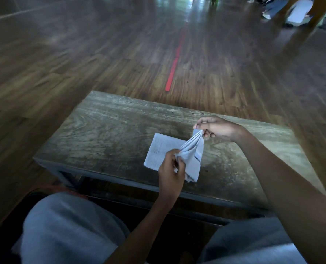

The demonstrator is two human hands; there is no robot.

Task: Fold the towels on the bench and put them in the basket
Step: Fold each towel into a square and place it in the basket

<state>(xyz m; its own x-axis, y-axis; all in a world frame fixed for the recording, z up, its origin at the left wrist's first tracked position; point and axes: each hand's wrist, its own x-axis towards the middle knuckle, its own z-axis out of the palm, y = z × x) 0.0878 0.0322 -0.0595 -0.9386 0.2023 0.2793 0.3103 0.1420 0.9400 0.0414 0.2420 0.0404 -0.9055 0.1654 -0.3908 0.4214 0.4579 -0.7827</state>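
A small pale grey towel (193,156) with a dark checked band hangs bunched between my two hands, just above the wooden bench (105,130). My right hand (216,128) pinches its upper corner. My left hand (170,170) grips the lower corner nearer to me. Behind it, flat on the bench, lies a folded pale grey towel (159,151); I cannot tell whether it is a separate towel or part of the held one. No basket is in view.
The bench has a dark metal frame and sits on a wood-plank floor with a red tape line (174,63). My knees in grey trousers (67,229) are below the bench's near edge. Blurred objects lie on the floor at far top right.
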